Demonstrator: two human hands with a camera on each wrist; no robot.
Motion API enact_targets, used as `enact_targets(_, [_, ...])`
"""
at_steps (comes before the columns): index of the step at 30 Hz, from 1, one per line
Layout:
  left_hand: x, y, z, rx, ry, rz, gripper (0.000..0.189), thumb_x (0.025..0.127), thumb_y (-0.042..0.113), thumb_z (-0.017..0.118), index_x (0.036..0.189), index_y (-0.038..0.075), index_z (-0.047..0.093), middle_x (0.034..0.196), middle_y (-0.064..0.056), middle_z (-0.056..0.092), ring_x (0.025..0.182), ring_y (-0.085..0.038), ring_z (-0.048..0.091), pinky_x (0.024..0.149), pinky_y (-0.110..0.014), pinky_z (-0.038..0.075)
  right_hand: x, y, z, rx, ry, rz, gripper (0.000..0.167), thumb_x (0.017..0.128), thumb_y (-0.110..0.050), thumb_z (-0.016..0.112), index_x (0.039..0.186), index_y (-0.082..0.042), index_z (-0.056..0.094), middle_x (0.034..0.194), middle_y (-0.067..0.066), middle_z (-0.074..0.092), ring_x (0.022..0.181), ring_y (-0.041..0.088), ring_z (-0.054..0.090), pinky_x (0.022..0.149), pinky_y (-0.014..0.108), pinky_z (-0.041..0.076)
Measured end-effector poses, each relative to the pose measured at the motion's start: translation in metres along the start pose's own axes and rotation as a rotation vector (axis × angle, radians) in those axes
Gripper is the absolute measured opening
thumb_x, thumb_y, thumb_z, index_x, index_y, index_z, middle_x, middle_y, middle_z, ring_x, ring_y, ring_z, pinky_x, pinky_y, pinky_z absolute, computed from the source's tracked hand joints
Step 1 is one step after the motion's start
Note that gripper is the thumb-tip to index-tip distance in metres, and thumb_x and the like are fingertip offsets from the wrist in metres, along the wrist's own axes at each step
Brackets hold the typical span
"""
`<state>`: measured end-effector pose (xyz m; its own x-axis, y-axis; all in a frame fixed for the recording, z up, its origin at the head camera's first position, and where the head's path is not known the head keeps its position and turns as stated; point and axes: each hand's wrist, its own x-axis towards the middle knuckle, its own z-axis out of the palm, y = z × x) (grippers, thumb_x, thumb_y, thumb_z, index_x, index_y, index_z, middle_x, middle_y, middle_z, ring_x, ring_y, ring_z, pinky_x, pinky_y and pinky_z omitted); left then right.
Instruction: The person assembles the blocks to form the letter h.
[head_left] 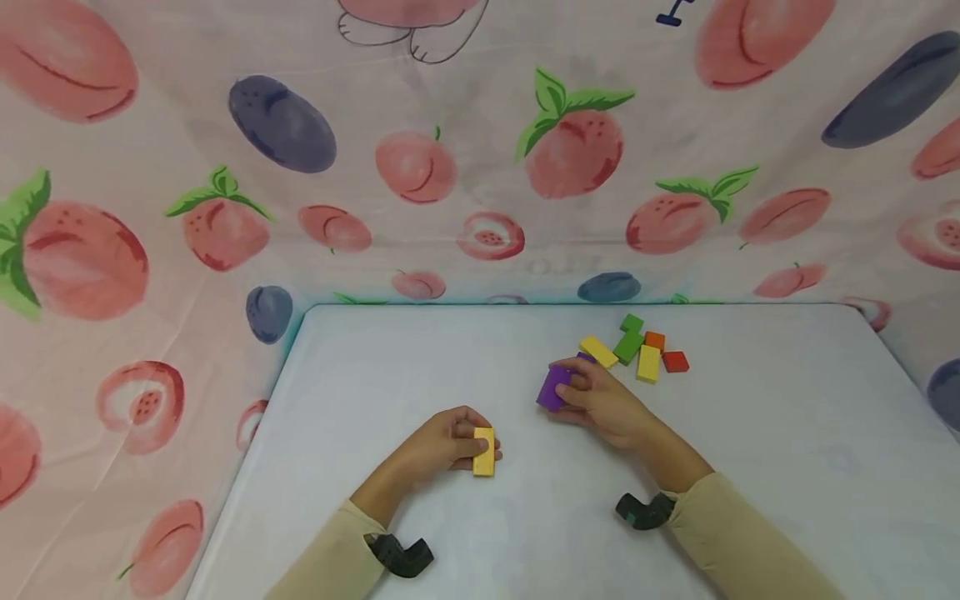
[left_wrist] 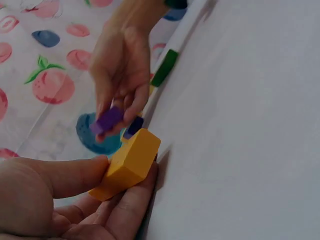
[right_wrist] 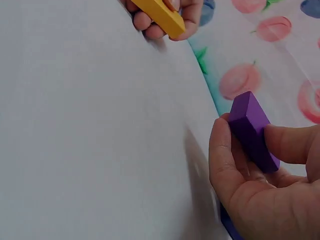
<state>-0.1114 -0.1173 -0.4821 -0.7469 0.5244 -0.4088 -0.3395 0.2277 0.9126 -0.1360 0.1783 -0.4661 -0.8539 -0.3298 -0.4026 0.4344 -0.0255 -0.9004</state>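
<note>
My left hand [head_left: 450, 442] pinches a yellow block [head_left: 484, 452] between thumb and fingers, over the middle of the white table. In the left wrist view the same yellow block [left_wrist: 127, 162] shows tilted, the thumb on one side and fingers under it. Farther right and back, my right hand [head_left: 603, 404] grips a purple block [head_left: 553, 389]. The right wrist view shows this purple block [right_wrist: 251, 131] held between the thumb and the fingers. Behind the right hand a second purple block [head_left: 586, 357] lies mostly hidden by the fingers.
Beyond the right hand lies a loose group of blocks: a yellow one [head_left: 598, 352], a green one [head_left: 628, 347], another yellow one [head_left: 648, 364], a red one [head_left: 676, 362] and an orange one [head_left: 655, 341]. A fruit-patterned cloth [head_left: 420, 92] rises behind the table [head_left: 360, 358].
</note>
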Motion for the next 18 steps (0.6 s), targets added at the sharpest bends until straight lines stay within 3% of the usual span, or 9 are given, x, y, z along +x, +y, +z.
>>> enact_targets(5, [-0.003, 0.0, 0.009, 0.128, 0.024, 0.038, 0.026, 0.093, 0.014, 0.074, 0.117, 0.006, 0.066, 0.104, -0.009, 0.068, 0.093, -0.017, 0.071, 0.082, -0.031, 0.06, 0.008, 0.003, 0.017, -0.036, -0.021, 0.05, 0.047, 0.105, -0.008, 0.054, 0.15, -0.008, 0.039, 0.144, 0.023, 0.045, 0.126, 0.033, 0.059, 0.099, 0.043, 0.055])
enact_targets(11, [-0.002, 0.0, 0.015, 0.251, 0.078, 0.063, 0.02, 0.09, 0.022, 0.079, 0.105, 0.012, 0.071, 0.095, -0.004, 0.071, 0.084, -0.016, 0.068, 0.079, -0.03, 0.058, 0.013, 0.009, 0.031, -0.065, -0.037, 0.087, 0.042, 0.1, -0.011, 0.064, 0.138, -0.007, 0.048, 0.109, 0.009, 0.058, 0.096, 0.019, 0.065, 0.088, 0.037, 0.06])
enact_targets(18, [-0.007, 0.0, 0.022, 0.471, 0.173, 0.128, 0.021, 0.081, 0.028, 0.087, 0.092, 0.017, 0.073, 0.081, 0.007, 0.071, 0.072, -0.009, 0.064, 0.068, -0.026, 0.049, 0.015, 0.019, 0.043, -0.122, -0.013, 0.059, 0.042, 0.095, -0.01, 0.072, 0.133, -0.003, 0.056, 0.098, 0.007, 0.058, 0.09, 0.018, 0.066, 0.083, 0.036, 0.061])
